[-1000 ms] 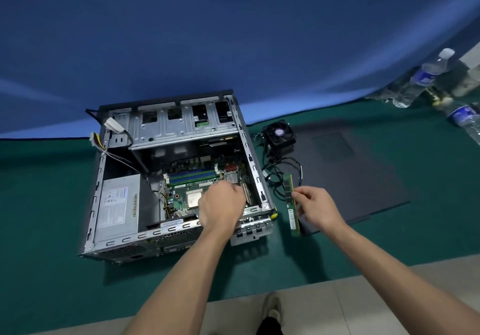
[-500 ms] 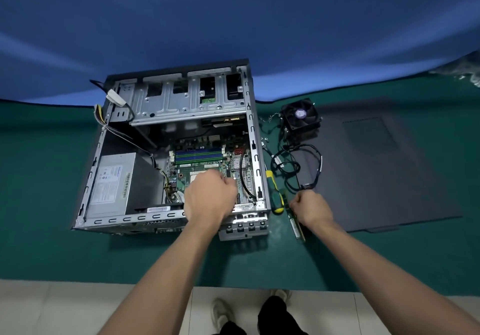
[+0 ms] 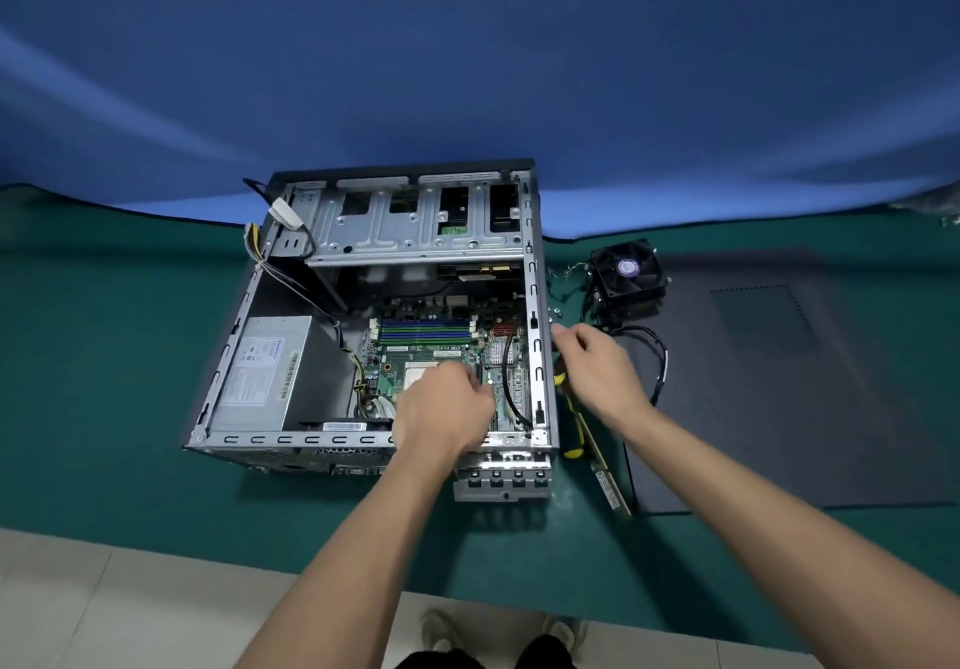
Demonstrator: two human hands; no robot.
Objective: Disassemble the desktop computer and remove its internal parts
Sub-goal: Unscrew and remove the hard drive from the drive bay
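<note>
on the green mat (image 3: pixel 104 382), centre frame, cooler fan (image 3: pixel 628 273) and ram stick (image 3: pixel 610 481) are out, motherboard (image 3: pixel 441 351) remains; left hand (image 3: pixel 441 408) curled inside, grip unclear, right hand (image 3: pixel 597 372) loosely spread.

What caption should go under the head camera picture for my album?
Left hand reaches into the open computer case; right hand hovers beside it, near the removed fan.

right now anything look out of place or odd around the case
Nothing looks damaged or spilled. The removed memory stick and a yellow-handled screwdriver lie close against the case, right of it on the mat.
</note>
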